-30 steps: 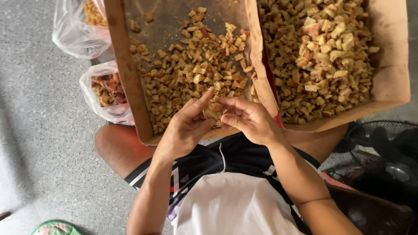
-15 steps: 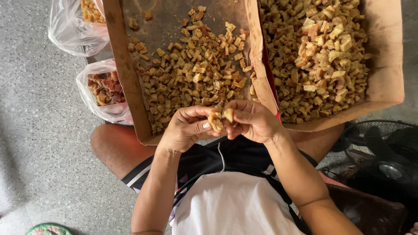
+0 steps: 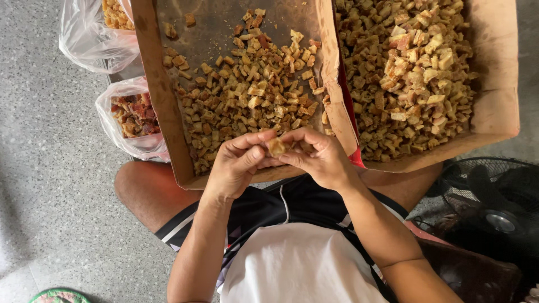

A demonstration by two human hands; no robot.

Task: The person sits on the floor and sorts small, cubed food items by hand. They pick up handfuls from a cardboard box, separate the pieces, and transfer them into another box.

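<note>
In the frame's centre, the left hand (image 3: 236,165) and right hand (image 3: 320,157) pinch one golden piece (image 3: 276,147) together, grips narrow, above the left cardboard tray (image 3: 160,101).

Two open brown cardboard boxes fill the top of the frame: the left box (image 3: 160,90) partly filled with tan chunks, the right box (image 3: 494,84) heaped fuller. At upper left sit two clear plastic bags, the upper bag (image 3: 90,39) and the lower bag (image 3: 120,120).

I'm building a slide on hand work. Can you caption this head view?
Both hands, left hand and right hand, pinch one small tan piece over a cardboard tray of similar pieces.
</note>
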